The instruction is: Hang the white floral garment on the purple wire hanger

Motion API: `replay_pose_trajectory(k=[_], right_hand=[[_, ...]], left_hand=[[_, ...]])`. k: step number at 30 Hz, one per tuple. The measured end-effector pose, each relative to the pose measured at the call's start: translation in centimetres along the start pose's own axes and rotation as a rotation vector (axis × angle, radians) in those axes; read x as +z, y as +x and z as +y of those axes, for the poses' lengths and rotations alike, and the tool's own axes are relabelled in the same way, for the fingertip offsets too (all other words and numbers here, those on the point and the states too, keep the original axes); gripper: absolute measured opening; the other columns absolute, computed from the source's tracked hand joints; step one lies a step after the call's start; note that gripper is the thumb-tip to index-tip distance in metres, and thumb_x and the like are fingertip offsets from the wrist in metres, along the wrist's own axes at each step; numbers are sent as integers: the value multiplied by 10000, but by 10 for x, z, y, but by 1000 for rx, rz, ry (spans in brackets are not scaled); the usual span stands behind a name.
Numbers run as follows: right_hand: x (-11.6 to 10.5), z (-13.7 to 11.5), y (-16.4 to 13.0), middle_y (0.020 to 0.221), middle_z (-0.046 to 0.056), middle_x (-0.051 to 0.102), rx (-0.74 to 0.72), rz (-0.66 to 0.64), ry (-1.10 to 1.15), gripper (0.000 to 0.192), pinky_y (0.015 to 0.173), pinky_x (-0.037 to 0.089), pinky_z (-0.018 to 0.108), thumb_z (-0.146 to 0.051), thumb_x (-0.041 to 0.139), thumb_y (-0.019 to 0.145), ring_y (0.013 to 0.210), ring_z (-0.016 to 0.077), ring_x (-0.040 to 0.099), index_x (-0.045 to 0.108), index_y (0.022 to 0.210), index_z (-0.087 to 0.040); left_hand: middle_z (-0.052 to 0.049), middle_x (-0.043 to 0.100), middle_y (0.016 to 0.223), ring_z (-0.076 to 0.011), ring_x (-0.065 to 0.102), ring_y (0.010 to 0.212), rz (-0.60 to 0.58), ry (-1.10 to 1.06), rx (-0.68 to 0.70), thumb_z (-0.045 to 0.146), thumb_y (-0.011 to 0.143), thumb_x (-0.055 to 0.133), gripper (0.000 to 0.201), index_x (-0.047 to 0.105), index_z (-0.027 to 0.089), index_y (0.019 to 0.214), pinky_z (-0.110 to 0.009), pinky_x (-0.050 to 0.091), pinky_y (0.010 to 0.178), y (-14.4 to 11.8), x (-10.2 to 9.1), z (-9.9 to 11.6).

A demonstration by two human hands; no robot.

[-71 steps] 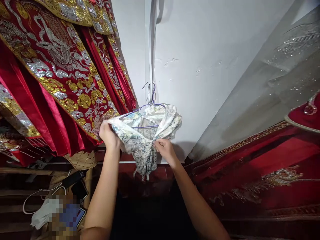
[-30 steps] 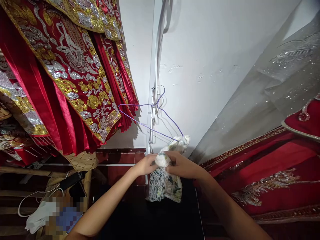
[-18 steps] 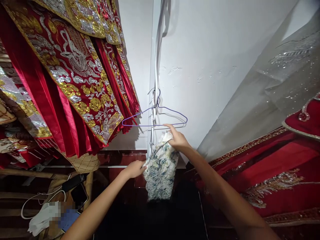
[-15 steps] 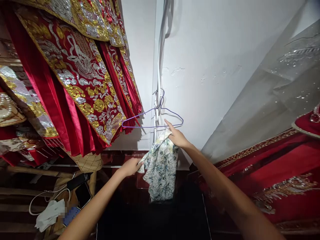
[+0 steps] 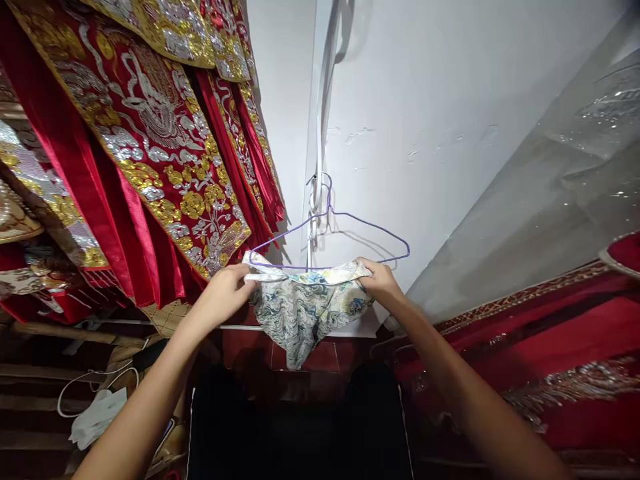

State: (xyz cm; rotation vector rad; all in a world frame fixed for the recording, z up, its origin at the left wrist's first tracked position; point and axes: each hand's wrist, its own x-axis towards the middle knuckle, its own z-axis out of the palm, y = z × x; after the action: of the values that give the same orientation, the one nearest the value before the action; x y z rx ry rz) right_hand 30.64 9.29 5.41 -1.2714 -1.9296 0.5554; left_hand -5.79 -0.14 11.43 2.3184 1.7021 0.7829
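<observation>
A white garment with a green and blue floral print is stretched between my two hands; its exact kind I cannot make out. My left hand pinches the left end of its top band. My right hand grips the right end of that band. Just above hangs a purple wire hanger, its hook up at a white strip on the wall. The hanger's left corner overlaps the garment's left edge near my left fingers. Its right corner sticks out beyond my right hand.
Red costumes with gold and silver embroidery hang at the left. More red beaded cloth and clear plastic sheeting are on the right. A bamboo chair at lower left bears a white cable and white tissue.
My hands have moved apart and the garment, bunched before, is now spread wide and raised to the hanger. The hanger has swung and appears larger.
</observation>
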Motion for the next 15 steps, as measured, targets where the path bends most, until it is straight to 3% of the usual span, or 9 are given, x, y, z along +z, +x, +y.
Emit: replay_pose_trajectory(k=[4, 7, 10, 13, 15], right_hand=[[-12, -10, -3, 674, -11, 528, 29, -80, 102, 95, 592, 339, 245, -279, 536, 694, 693, 167, 481, 540, 693, -184], [-11, -18, -8, 683, -12, 552, 47, -123, 109, 91, 580, 346, 239, -272, 548, 684, 697, 167, 495, 561, 692, -181], [-5, -29, -17, 702, -12, 617, 62, -174, 53, 96, 593, 383, 242, -234, 536, 692, 710, 177, 540, 618, 717, -193], [-3, -41, -28, 882, 7, 710, 45, -172, 76, 300, 701, 463, 273, -214, 559, 713, 836, 216, 617, 714, 969, -237], [-9, -42, -34, 1017, 34, 714, 46, -25, 127, 572, 774, 494, 301, -209, 591, 710, 914, 233, 639, 622, 1279, -258]], left_hand=[[-26, 601, 733, -198, 551, 677, 64, 69, -52, 331, 878, 503, 235, 511, 205, 679, -301, 391, 636, 16, -16, 5], [-32, 604, 798, -194, 561, 753, 150, 27, 61, 288, 881, 498, 191, 498, 201, 712, -293, 416, 692, 35, -17, 8], [-50, 652, 972, -200, 600, 891, 157, -84, 216, 228, 907, 457, 121, 572, 196, 929, -301, 452, 817, 59, -9, 12], [-79, 651, 1165, -218, 605, 1053, 180, -126, 271, 149, 898, 435, 342, 546, 201, 1217, -333, 449, 928, 79, 3, 7], [-93, 646, 1191, -224, 600, 1088, 200, -113, 282, 130, 905, 412, 383, 558, 190, 1254, -348, 446, 958, 85, 10, 0]])
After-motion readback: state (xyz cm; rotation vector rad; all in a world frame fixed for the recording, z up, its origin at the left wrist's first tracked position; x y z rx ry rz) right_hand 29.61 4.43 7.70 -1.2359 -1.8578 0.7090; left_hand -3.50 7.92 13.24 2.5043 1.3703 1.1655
